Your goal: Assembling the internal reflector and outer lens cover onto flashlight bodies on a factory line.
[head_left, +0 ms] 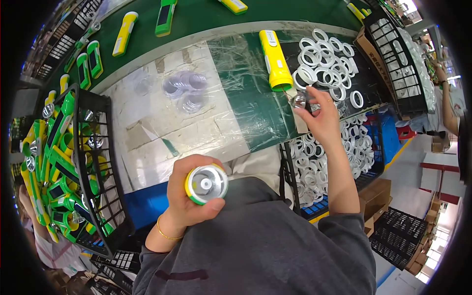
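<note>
My left hand [183,189] is wrapped round a yellow-and-green flashlight [207,184], its round head turned up and the shiny reflector showing inside. At the table's right part, my right hand [322,118] pinches a small silver reflector [299,101] between thumb and fingers. Just beyond it lies a yellow flashlight [274,56], its open green-rimmed head pointing toward that hand. Thin wire seems to run between this head and the reflector. White plastic rings [324,61] are heaped right of the yellow flashlight. Clear round lenses [185,87] lie in overlapping stacks on the plastic-covered tabletop [172,135].
On the left, a black crate [105,182] is heaped with green and yellow flashlights [56,142]. More rings fill a crate [314,167] below the table's right edge. Flashlights rest on the green belt [142,22] at the back. Another person's arm [448,110] shows far right.
</note>
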### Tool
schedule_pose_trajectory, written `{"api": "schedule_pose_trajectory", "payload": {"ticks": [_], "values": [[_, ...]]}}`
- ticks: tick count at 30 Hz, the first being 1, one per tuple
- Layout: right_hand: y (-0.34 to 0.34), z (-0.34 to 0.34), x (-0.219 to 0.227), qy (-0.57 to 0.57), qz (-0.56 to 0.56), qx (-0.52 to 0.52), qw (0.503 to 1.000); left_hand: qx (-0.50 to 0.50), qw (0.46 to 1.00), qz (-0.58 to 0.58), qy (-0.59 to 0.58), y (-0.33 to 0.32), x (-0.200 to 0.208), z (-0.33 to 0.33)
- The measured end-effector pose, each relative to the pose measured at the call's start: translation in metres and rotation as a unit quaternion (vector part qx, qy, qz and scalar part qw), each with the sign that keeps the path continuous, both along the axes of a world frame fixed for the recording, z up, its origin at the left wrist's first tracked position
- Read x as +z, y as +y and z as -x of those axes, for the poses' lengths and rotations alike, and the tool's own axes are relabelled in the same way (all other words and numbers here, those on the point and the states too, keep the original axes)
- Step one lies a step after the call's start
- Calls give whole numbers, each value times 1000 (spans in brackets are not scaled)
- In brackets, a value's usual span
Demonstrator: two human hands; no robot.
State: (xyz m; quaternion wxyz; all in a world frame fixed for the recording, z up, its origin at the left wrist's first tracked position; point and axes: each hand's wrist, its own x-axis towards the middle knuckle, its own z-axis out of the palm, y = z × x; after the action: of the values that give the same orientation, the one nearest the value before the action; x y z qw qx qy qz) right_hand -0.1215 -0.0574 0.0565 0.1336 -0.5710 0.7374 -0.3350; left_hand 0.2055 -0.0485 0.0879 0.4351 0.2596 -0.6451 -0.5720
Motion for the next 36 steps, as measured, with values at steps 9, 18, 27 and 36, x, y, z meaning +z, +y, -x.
{"api": "schedule_pose_trajectory", "payload": {"ticks": [9, 18, 27, 36], "values": [[-59, 43, -4, 156, 61, 87, 982, 67, 997, -40, -9, 4, 4, -1], [-69, 37, 9, 41, 135, 15, 990, 65, 997, -46, 0, 1, -3, -12], [-37, -74, -14, 43, 7, 202, 978, 29, 998, -51, 13, 1, -1, -16], [-32, -78, 15, 134, -55, 294, 945, 13, 996, -72, 45, -4, -9, -22]]}}
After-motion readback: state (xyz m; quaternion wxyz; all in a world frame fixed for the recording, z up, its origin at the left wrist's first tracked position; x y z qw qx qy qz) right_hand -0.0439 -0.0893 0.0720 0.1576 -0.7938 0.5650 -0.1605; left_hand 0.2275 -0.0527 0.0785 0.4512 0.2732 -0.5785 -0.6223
